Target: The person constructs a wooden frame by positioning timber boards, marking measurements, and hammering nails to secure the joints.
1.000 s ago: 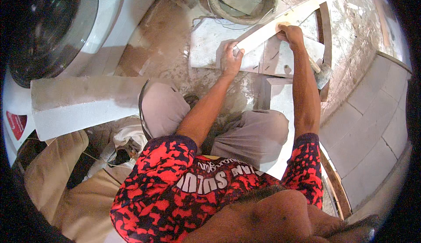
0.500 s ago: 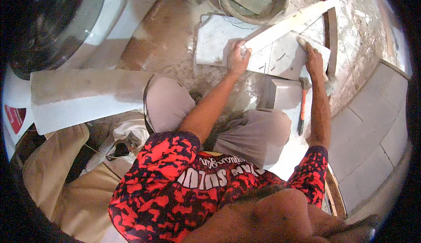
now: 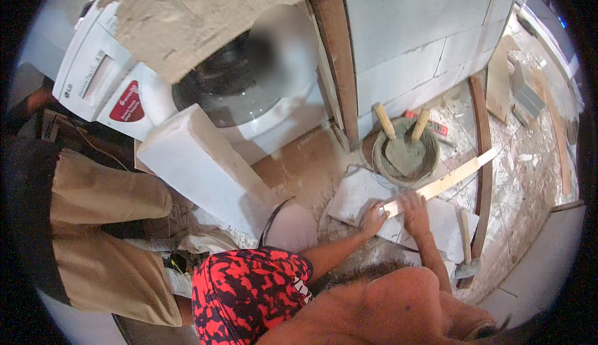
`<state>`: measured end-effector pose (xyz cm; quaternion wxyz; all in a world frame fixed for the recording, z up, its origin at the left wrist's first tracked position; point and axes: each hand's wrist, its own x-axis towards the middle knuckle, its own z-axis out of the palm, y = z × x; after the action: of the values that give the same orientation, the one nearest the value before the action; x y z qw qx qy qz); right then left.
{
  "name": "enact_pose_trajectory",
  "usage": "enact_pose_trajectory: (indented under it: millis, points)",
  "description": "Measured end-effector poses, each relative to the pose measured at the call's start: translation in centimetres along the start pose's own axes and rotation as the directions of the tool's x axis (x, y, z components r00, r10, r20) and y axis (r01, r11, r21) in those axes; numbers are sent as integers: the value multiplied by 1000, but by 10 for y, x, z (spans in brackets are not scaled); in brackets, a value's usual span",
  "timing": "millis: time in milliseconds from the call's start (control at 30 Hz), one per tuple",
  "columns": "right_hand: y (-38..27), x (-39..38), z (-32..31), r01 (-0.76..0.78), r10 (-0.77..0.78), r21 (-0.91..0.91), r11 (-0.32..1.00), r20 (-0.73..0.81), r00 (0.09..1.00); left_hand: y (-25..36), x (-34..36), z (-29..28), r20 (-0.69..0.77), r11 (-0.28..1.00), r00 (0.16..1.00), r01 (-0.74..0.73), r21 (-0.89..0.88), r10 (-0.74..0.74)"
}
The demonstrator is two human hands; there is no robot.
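My left hand (image 3: pixel 374 217) grips the lower end of a pale wooden strip (image 3: pixel 451 179), which lies diagonally over a white board (image 3: pixel 346 198). Close beside it, my right hand (image 3: pixel 413 211) is closed on the same strip, fingers over its top. A hammer (image 3: pixel 464 236) lies to the right of that hand, partly on the board. Just beyond the strip stands a dirty bucket (image 3: pixel 381 152) of grey mix holding two wooden-handled tools (image 3: pixel 383 118), with a red level (image 3: pixel 436 127) lying behind it.
A front-loading washing machine (image 3: pixel 87 65) and a long white block (image 3: pixel 180 152) are at left; a co-worker's tan-trousered legs (image 3: pixel 106 195) show there. A block wall (image 3: pixel 411 27) rises behind the bucket. Dark timber (image 3: pixel 481 133), boards (image 3: pixel 498 83) and grey blocks (image 3: pixel 526 96) lie right.
The view has swung up toward the wall and washing machine. My right hand, which left the strip for the board half a second ago, is back on the strip near my left hand.
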<state>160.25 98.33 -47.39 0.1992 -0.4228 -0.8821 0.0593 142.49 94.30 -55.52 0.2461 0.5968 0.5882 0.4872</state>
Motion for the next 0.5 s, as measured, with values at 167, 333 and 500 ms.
enact_pose_trajectory:
  millis: [167, 333, 500]
  points:
    - [-35, -52, 18, 19, -3, -63, 998, 240, 971, 25, -64, 2, 119, 984, 977, 176, 7, -176]
    - [16, 0, 62, 111, -94, -167, 980, 105, 990, -22, -8, 19, 11, 990, 998, -58, 130, 57]
    - [15, 28, 81, 103, -84, -84, 991, 204, 975, -64, 3, 23, -32, 998, 999, 33, 56, -31]
